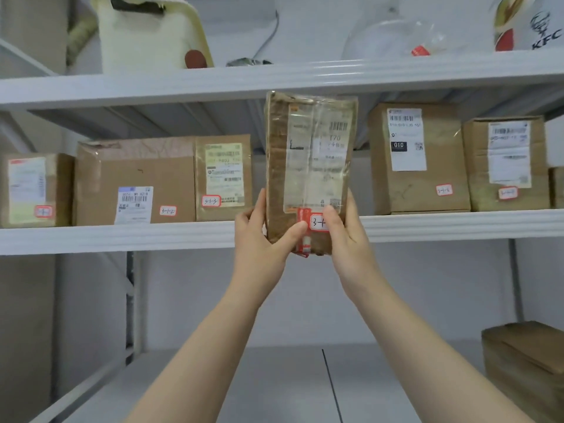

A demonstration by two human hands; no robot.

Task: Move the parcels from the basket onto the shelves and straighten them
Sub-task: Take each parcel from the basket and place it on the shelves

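Head view: my left hand and right hand clasp the tall brown tape-wrapped cardboard parcel low down; seemingly light, stiff, slick tape; low side grip suits.

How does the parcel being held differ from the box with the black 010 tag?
The held parcel is tall, narrow and shiny with clear tape; the 010 box is broader, bare cardboard. The held parcel is in the air, left hand and right hand gripping its lower end; the 010 box rests on the middle shelf. Both are brown, with white labels and red-edged stickers.
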